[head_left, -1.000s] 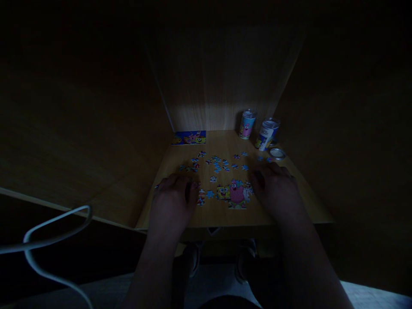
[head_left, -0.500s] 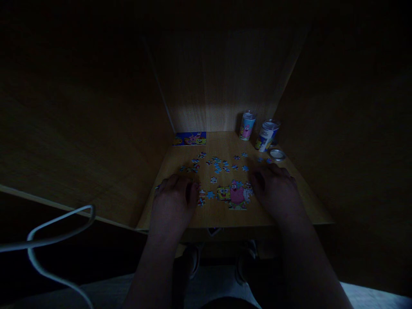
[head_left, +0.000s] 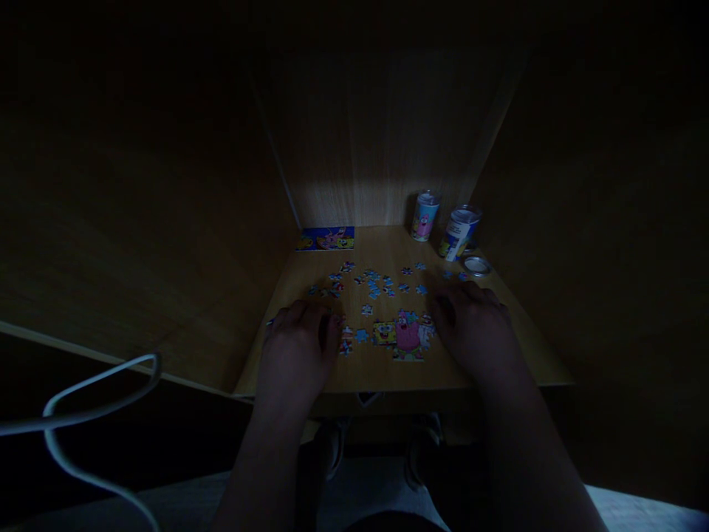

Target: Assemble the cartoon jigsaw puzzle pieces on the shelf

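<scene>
My left hand rests on the left of the wooden tabletop, fingers curled down and fingertips hidden. Beside its thumb lie some small joined puzzle pieces and a loose blue puzzle piece. My right hand is curled the same way, at the right edge of a partly joined cartoon puzzle with a yellow and a pink figure. Whatever either hand may hold is out of sight. Loose puzzle pieces are scattered beyond the hands.
Two printed cans stand at the back right, with a round metal lid before them. A cartoon picture card lies at the back left. Wooden panels enclose the tabletop. A white cable hangs lower left.
</scene>
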Motion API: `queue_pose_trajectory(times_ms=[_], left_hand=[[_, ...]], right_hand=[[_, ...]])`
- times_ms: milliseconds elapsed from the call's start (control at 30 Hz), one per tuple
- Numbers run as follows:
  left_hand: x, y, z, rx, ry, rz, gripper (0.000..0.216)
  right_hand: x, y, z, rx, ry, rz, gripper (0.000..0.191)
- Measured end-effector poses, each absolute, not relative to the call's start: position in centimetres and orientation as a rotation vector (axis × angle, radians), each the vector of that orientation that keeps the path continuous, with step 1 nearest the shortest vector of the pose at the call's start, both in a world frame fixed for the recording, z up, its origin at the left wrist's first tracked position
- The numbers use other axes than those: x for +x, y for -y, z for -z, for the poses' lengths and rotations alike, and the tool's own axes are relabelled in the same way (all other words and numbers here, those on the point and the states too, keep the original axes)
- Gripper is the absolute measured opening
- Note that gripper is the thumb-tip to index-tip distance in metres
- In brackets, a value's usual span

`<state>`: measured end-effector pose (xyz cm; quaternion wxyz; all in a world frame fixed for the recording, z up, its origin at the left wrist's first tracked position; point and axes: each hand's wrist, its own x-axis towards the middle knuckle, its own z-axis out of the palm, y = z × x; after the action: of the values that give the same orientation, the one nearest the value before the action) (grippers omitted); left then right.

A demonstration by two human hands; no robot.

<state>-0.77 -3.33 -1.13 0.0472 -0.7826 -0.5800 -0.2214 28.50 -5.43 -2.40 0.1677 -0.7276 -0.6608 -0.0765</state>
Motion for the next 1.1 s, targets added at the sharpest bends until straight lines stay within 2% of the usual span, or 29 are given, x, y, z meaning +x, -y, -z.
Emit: queue_pose_trajectory(times_ms=[1100], left_hand=[[-0.73, 3.24, 1.28, -2.367, 1.791, 0.652, 0.023]], right_hand=[[28.65, 5.43, 2.62, -2.048, 1.876, 0.228, 0.028]])
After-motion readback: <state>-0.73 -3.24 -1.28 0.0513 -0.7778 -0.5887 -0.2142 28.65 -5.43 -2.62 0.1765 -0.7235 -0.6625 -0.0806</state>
